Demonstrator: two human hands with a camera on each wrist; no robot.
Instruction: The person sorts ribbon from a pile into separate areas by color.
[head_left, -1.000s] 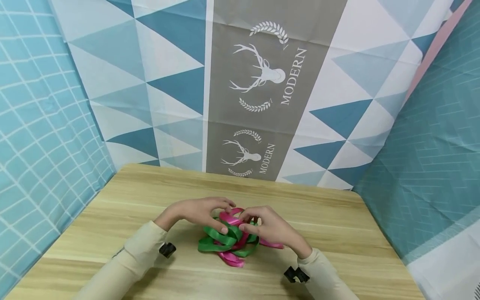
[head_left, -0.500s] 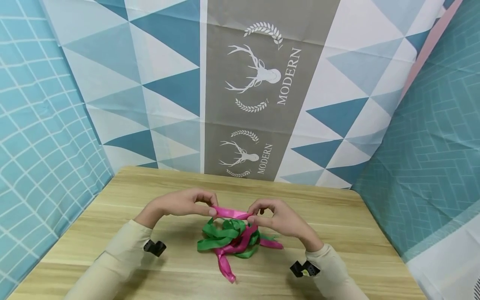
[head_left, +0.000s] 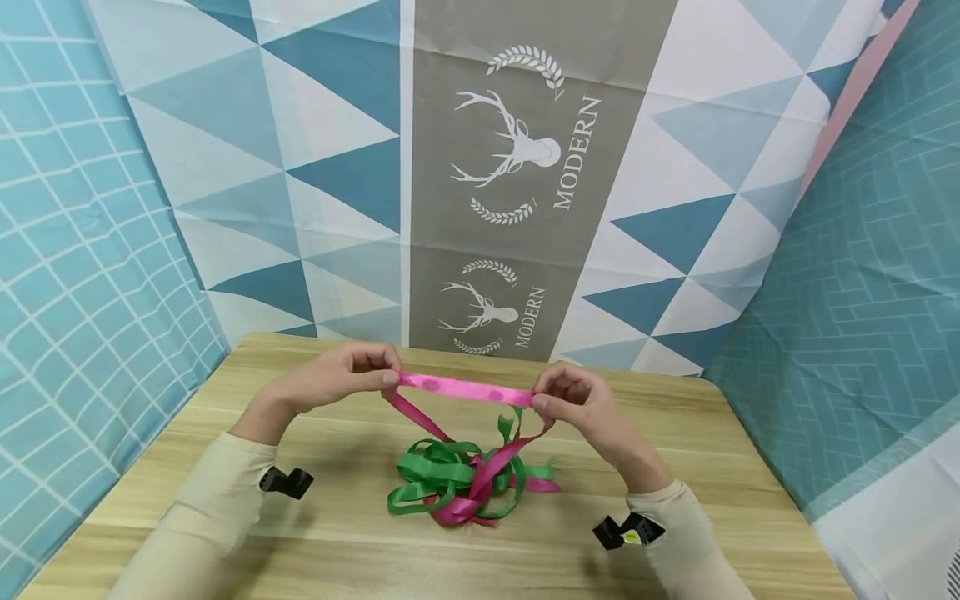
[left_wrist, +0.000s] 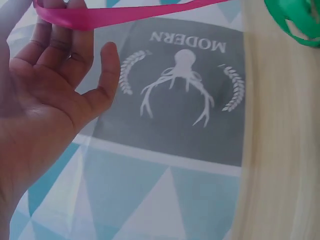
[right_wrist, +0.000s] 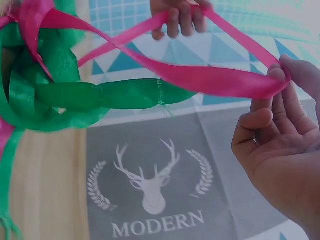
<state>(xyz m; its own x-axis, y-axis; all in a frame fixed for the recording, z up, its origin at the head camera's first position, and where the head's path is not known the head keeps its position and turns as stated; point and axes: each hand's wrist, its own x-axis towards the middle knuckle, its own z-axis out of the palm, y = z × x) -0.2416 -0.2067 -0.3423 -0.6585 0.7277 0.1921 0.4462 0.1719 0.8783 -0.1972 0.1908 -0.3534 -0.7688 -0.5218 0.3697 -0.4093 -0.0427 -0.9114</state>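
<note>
A pink ribbon is stretched nearly level between the two hands, above the table. My left hand pinches one end of the stretch between thumb and fingers; in the left wrist view the ribbon runs across the fingers. My right hand pinches the other end, and in the right wrist view the ribbon folds around the fingertips. From both hands the pink ribbon slopes down into a heap tangled with green ribbon. A frayed green end sticks up beside the right-hand strand.
The heap lies mid-table on a light wooden top. A patterned cloth backdrop hangs behind the far edge, with blue tile-print cloth on the left and teal cloth on the right. A black camera sits at each wrist.
Both hands first hovered at the heap, then took hold of the pink ribbon. They have since risen and spread apart, drawing out a longer pink stretch; the heap has shifted slightly.
</note>
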